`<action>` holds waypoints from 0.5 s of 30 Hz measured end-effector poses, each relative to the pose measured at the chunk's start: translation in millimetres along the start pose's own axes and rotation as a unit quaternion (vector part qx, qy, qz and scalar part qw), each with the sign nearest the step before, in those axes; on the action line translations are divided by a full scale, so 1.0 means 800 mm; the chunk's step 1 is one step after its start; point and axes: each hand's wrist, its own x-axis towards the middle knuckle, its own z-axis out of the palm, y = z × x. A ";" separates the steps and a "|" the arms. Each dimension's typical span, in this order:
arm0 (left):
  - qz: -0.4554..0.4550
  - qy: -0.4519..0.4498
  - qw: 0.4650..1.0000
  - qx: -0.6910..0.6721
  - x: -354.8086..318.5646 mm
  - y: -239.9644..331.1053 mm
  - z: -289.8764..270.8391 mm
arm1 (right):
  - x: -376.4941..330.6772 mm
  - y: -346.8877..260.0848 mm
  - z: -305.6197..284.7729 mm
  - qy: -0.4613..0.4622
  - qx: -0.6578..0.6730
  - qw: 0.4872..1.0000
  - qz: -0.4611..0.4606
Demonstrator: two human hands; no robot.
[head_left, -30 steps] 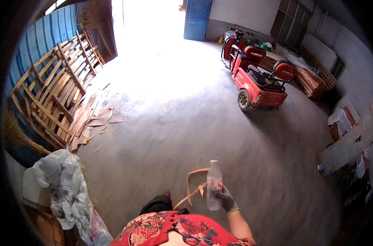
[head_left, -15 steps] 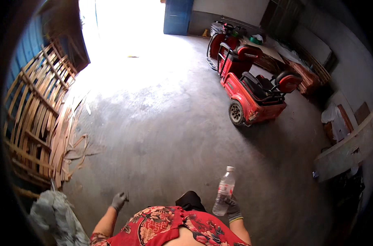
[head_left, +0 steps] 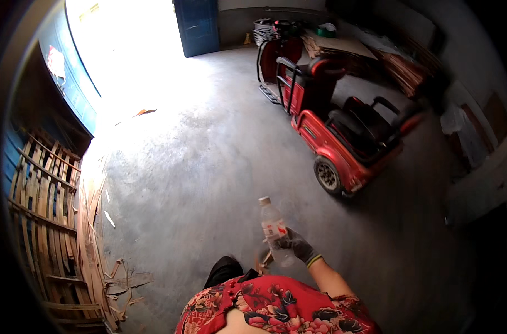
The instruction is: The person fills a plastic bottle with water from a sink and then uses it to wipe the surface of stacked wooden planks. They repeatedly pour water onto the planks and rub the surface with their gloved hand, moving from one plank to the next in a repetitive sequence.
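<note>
Right hand (head_left: 298, 246), dark glove, fingers clamped round lower half of one clear plastic bottle (head_left: 274, 228): white cap on, red-white label, upright, slight tilt. One red three-wheeled scooter (head_left: 337, 131) well beyond the hand, up-right. Wooden pallets (head_left: 47, 206) far left. Left hand, visible half a second ago, now out of view; scooter sits nearer.

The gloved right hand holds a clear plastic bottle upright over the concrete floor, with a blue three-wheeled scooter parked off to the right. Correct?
Not quite: the scooter is red, not blue, as the head view shows. The gloved right hand does hold the clear plastic bottle roughly upright over the concrete floor.
</note>
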 end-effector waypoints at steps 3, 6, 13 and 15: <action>-0.053 0.005 0.998 -0.017 0.056 0.060 -0.014 | 0.148 -0.049 -0.013 -0.031 -0.022 0.998 0.042; -0.057 0.011 0.997 -0.041 0.137 0.162 -0.047 | 0.280 -0.117 -0.012 -0.032 -0.023 0.999 0.020; 0.079 -0.006 0.988 -0.134 0.366 0.459 -0.138 | 0.468 -0.167 -0.082 0.025 0.151 0.988 -0.003; 0.142 0.001 0.980 -0.141 0.435 0.599 -0.174 | 0.514 -0.183 -0.115 0.058 0.210 0.976 -0.010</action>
